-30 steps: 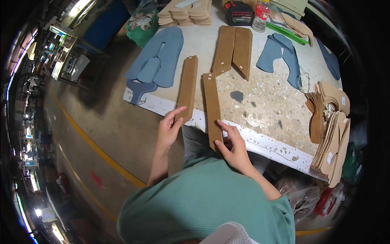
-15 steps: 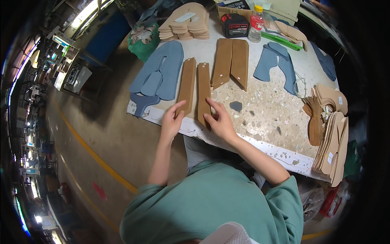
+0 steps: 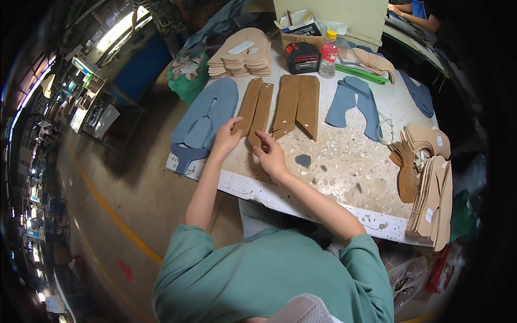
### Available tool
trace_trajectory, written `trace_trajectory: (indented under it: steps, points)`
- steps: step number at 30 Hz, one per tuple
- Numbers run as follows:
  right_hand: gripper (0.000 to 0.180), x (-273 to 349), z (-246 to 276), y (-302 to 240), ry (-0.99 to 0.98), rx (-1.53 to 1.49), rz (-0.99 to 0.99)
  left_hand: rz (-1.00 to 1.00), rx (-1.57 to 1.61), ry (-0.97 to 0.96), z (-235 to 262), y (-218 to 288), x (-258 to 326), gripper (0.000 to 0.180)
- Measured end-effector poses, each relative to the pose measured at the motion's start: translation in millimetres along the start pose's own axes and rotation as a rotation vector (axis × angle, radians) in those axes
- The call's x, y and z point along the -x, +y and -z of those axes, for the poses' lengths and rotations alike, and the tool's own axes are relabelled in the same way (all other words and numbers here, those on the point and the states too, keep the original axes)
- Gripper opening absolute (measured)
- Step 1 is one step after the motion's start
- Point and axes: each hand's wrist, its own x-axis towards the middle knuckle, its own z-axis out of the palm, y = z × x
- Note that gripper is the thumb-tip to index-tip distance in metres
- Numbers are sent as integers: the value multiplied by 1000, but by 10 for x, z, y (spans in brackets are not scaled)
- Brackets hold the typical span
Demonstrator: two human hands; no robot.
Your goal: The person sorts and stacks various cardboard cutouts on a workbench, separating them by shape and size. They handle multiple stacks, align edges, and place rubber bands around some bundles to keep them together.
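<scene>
Two narrow stacks of brown strips lie side by side near the table's front edge, the left strip stack (image 3: 250,102) and the right strip stack (image 3: 262,110). My left hand (image 3: 226,140) rests at the lower left side of the left stack, fingers apart and not wrapped round it. At the lower end of the right stack is my right hand (image 3: 272,158), with thumb and forefinger spread and fingertips against or just over the strips. Just right of them lie wider brown pieces with slanted ends (image 3: 287,99). Flat blue cut pieces (image 3: 218,99) are left of my left hand.
Beige piece stacks stand at the back left (image 3: 242,54) and right (image 3: 428,210), near a tied brown bundle (image 3: 407,177). A black and red battery pack (image 3: 302,57), a bottle (image 3: 328,56) and a green tray (image 3: 361,74) line the back. Blue pieces (image 3: 344,102) lie right of centre.
The right strip stack has moved left and now lies close against the left one. Both strip stacks sit farther from the front edge. My right hand has shifted left; the view has tilted up.
</scene>
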Motion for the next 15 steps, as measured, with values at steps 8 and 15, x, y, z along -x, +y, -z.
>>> trace_trajectory:
  steps: [8,15]
  points:
    - [47,-232,-48,-65,39,-26,-60,59,92,67,-23,-57,95,40]
    - [43,-107,249,-273,-181,92,-123,15,26,32,-34,191,162,39]
